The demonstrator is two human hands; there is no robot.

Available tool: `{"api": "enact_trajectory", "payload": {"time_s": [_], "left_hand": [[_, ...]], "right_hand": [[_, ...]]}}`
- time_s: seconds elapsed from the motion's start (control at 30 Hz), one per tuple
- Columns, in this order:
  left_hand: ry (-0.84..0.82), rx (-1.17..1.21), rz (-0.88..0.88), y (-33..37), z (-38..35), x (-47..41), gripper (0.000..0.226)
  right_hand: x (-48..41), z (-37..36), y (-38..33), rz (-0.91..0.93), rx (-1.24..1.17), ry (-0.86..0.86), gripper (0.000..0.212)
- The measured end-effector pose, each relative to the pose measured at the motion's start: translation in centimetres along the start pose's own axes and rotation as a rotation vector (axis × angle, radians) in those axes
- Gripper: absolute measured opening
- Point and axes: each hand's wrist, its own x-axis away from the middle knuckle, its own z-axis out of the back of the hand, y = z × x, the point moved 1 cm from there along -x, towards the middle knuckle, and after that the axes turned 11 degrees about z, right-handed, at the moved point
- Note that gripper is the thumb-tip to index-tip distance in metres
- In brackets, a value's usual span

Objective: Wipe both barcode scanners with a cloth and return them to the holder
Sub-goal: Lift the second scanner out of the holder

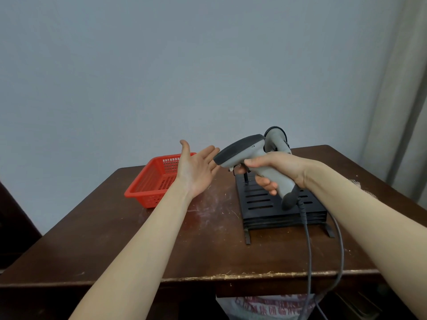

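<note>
My right hand (275,168) grips the handle of a grey barcode scanner (240,150) and holds it in the air above the black slotted holder (261,202). Its dark head points left, and its grey cable (308,245) hangs down past the table's front edge. My left hand (196,167) is open, palm up, fingers straight, its fingertips close to the scanner's head. Behind the held one, a second grey scanner (276,139) stands upright in the holder. No cloth shows clearly in view.
A red perforated plastic basket (150,183) sits at the back left of the dark wooden table (129,239). A wall rises behind and a curtain (406,112) hangs at the right. A printed bag (265,307) lies below the table's front edge.
</note>
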Motion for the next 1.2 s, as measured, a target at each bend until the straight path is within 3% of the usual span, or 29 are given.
{"api": "enact_trajectory", "payload": {"time_s": [0.33, 0.57, 0.7, 0.83, 1.0, 1.07, 1.2], "left_hand": [[-0.001, 0.002, 0.009, 0.0, -0.4, -0.2, 0.102], [0.024, -0.002, 0.007, 0.0, -0.9, -0.6, 0.103], [0.082, -0.006, -0.031, 0.2, -2.3, -0.6, 0.098], [0.241, -0.072, -0.102, 0.1, -5.4, -0.4, 0.08], [0.432, -0.212, -0.089, -2.3, -9.2, -0.1, 0.047], [0.425, -0.278, -0.038, -3.6, -10.6, -0.1, 0.034], [0.241, -0.537, 0.077, -5.8, -13.8, -0.2, 0.021]], "right_hand": [[0.5, 0.4, -0.3, 0.012, -0.002, 0.014, 0.026], [0.7, 0.6, -0.1, 0.037, -0.031, 0.046, 0.035], [0.9, 0.6, -0.1, 0.066, -0.073, 0.086, 0.029], [1.2, 1.1, -0.2, 0.117, -0.169, 0.154, 0.047], [2.1, 2.7, -0.8, 0.172, -0.293, 0.331, 0.039], [2.4, 3.5, -0.8, 0.196, -0.291, 0.432, 0.036], [2.9, 4.5, -0.9, 0.201, -0.228, 0.645, 0.034]]}}
